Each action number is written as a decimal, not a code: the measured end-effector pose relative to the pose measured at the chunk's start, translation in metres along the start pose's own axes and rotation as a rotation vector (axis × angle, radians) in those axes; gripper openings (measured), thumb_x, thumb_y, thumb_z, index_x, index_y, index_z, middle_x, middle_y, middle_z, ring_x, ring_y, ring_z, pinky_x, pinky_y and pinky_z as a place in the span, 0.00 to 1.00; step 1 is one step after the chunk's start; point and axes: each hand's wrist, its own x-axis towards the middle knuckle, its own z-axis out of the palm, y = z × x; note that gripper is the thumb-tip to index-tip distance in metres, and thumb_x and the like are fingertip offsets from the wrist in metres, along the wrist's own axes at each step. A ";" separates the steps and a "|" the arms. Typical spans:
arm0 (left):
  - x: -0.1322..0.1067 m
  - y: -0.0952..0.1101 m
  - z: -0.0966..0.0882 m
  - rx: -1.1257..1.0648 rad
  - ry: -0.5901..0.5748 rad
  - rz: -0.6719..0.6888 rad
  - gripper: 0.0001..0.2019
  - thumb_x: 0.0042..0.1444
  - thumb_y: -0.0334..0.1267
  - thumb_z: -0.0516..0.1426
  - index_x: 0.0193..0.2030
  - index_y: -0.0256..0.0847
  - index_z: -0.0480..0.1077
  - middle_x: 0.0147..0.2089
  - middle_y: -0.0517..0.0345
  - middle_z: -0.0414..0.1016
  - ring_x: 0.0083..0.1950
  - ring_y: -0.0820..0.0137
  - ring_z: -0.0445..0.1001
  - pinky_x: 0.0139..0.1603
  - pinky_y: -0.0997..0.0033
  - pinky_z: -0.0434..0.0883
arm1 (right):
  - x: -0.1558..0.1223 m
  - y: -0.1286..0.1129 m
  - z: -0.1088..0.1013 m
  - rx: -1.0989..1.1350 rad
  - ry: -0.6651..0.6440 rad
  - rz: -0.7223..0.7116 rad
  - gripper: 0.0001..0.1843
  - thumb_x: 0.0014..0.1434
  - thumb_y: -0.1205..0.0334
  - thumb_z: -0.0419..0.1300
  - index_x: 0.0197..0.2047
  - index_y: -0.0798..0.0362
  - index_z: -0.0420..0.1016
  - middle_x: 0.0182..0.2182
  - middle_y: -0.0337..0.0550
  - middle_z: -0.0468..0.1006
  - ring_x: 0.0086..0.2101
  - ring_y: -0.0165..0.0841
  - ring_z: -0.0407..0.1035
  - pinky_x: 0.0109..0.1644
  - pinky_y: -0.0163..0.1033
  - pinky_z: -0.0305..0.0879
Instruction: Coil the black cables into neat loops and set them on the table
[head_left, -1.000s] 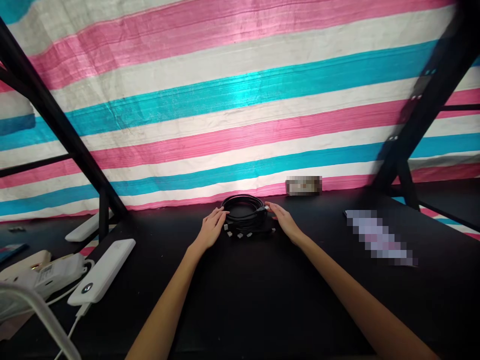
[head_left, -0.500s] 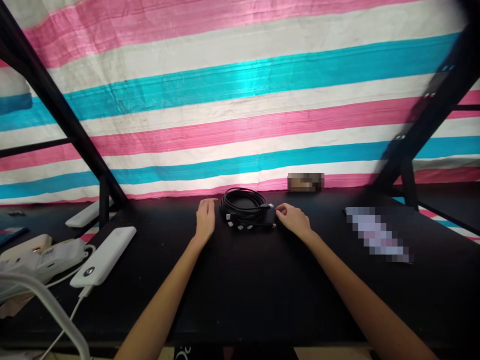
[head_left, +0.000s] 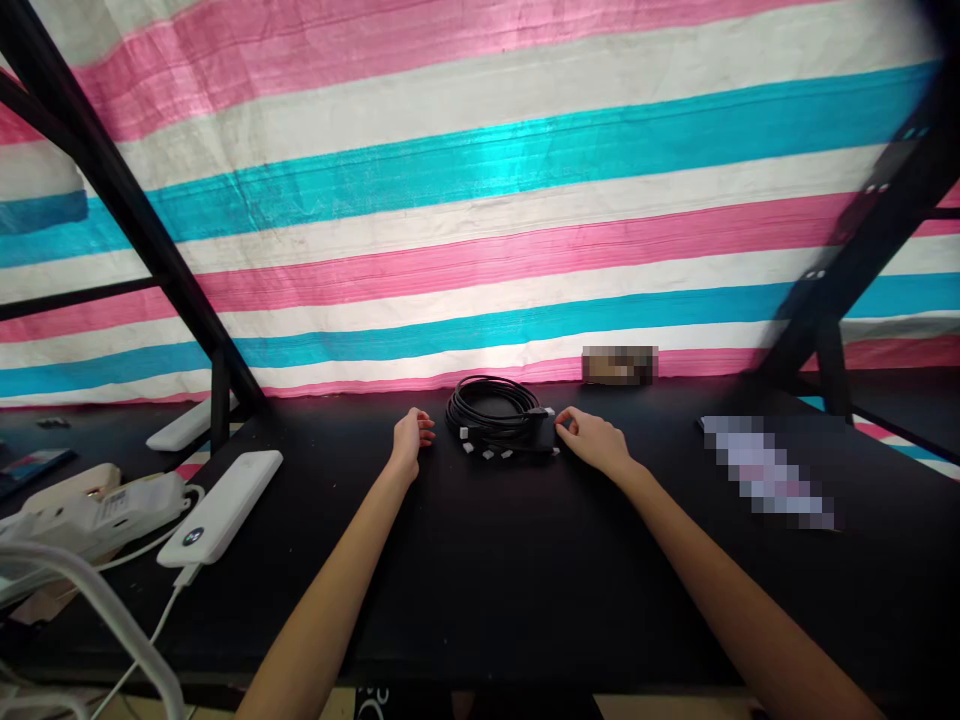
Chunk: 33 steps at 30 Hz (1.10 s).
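A coiled black cable [head_left: 480,398] lies towards the back of the black table, with a USB plug [head_left: 541,412] at its right side. Against its front is a flat black piece [head_left: 536,436] whose shape is hard to make out on the dark table; several small silver-white connectors [head_left: 488,455] show along the front edge. My left hand [head_left: 411,440] is just left of the coil, apart from it, empty, with its fingers loosely bent and spread. My right hand [head_left: 592,436] rests at the right end of the black piece, fingers loosely curled and thumb slightly apart; nothing shows in it.
To the left, a white power bank [head_left: 221,510] with a cable plugged in lies beside white power strips [head_left: 112,515]. A pale blurred-out flat item [head_left: 769,475] lies right. A blurred-out brown item [head_left: 619,366] stands at the back, before a striped sheet [head_left: 480,230] and black frame legs.
My left hand has drawn slightly away from the coil and its fingers have curled inward. My right hand has barely moved. The whole view has shifted a little.
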 end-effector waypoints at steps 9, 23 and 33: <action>-0.028 0.016 0.009 -0.390 -0.210 -0.012 0.21 0.53 0.39 0.44 0.11 0.40 0.42 0.14 0.64 0.43 0.16 0.79 0.50 0.18 0.78 0.54 | -0.001 -0.001 0.000 -0.016 -0.010 -0.022 0.11 0.57 0.56 0.51 0.39 0.47 0.71 0.30 0.40 0.76 0.31 0.37 0.70 0.30 0.36 0.53; -0.030 0.016 0.008 -0.631 -0.435 -0.139 0.26 0.55 0.37 0.48 0.09 0.39 0.43 0.13 0.64 0.41 0.15 0.80 0.47 0.15 0.78 0.48 | -0.001 -0.001 -0.001 -0.036 -0.025 -0.033 0.12 0.58 0.55 0.50 0.40 0.48 0.70 0.31 0.40 0.75 0.31 0.37 0.69 0.29 0.36 0.51; -0.030 0.016 0.009 -0.755 -0.498 -0.215 0.24 0.55 0.34 0.46 0.09 0.39 0.42 0.12 0.63 0.42 0.14 0.79 0.47 0.15 0.77 0.47 | -0.003 -0.003 -0.003 -0.055 -0.040 -0.028 0.12 0.58 0.55 0.49 0.40 0.48 0.69 0.31 0.40 0.74 0.31 0.36 0.69 0.29 0.36 0.51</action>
